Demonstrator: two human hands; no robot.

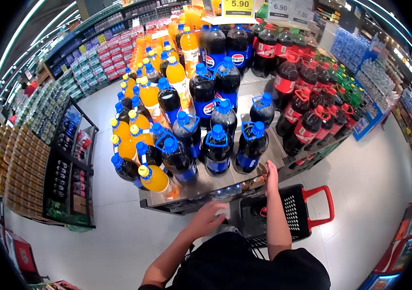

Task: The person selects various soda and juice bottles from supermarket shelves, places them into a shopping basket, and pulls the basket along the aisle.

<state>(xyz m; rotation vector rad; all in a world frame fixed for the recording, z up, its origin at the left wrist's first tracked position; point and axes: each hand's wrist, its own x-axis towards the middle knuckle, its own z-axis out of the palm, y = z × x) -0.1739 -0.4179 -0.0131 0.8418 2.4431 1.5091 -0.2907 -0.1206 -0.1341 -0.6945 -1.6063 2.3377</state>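
Observation:
My right hand (pixel 271 177) is at the front edge of a wooden display table (pixel 206 185). Its fingers stretch upward, apart from the nearest Pepsi bottle (pixel 249 150), and nothing shows in them. Low in front of the table, my left hand (pixel 208 218) hangs with loosely bent fingers, holding nothing. Beneath my right forearm is a black shopping basket (pixel 293 212) with a red handle (pixel 331 205). Something with a red top (pixel 263 211) lies in it, partly hidden by the arm. More blue-capped Pepsi bottles (pixel 217 150) stand upright on the table.
Orange soda bottles (pixel 155 179) line the table's left side, and red-capped cola bottles (pixel 307 126) crowd the right. Price signs (pixel 239 9) stand at the back. A stocked shelf (pixel 66 164) is at left across the tiled floor (pixel 114 232); water packs (pixel 348 48) are stacked at far right.

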